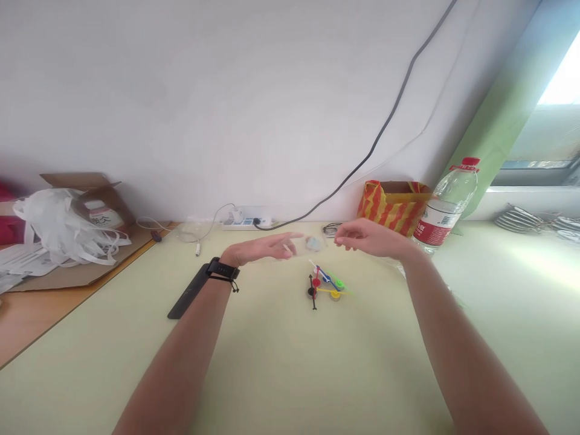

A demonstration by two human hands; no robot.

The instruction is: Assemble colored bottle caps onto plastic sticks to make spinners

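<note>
My left hand [268, 248] is held over the table with its fingers stretched out and apart, and nothing solid shows in it. My right hand [366, 237] is across from it, its fingers curled together; whatever they hold, if anything, I cannot make out. A small clear plastic packet [313, 243] with something pale inside is between the two hands. Nearer to me lies a cluster of plastic arrow spinners [325, 284] in black, red, white, blue, green and yellow, overlapping each other. Neither hand touches them.
A dark phone-like slab [189, 293] lies under my left forearm. Against the wall are a power strip [251, 220], a black cable [362, 160], a red-and-yellow striped bag [385, 208] and a water bottle [446, 208]. White straps [58, 223] are heaped on cardboard at left.
</note>
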